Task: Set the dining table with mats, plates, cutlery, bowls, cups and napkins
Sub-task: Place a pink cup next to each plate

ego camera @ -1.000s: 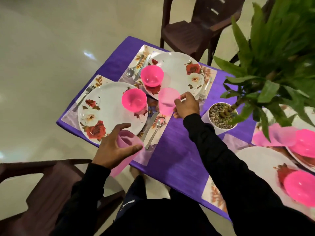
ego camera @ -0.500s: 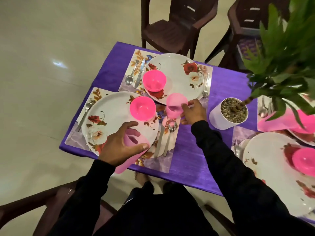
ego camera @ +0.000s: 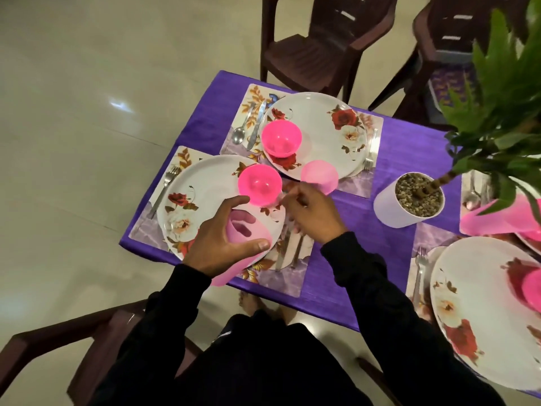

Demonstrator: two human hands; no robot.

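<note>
My left hand (ego camera: 215, 247) grips a pale pink cup (ego camera: 248, 233), tilted over the near edge of the near flowered plate (ego camera: 205, 191). My right hand (ego camera: 316, 215) hovers just right of it with loosely curled fingers, holding nothing. A second pale pink cup (ego camera: 319, 174) stands free beside the far plate (ego camera: 322, 130). Each plate carries a bright pink bowl (ego camera: 259, 184) (ego camera: 281, 137). Both settings lie on floral mats (ego camera: 292, 276) on a purple tablecloth (ego camera: 351, 259), with a fork (ego camera: 164, 186), spoon (ego camera: 240, 131) and knife (ego camera: 257, 126).
A white pot (ego camera: 389, 208) with a leafy plant stands right of my hands. More plates (ego camera: 483, 303), a fork and pink cups (ego camera: 497, 222) fill the right side. Dark plastic chairs (ego camera: 316, 45) (ego camera: 439, 54) stand beyond the table, and another chair (ego camera: 58, 347) at lower left.
My right hand has let go of the pink cup beside the far plate and drawn back toward me. My left hand has carried its cup further over the near plate.
</note>
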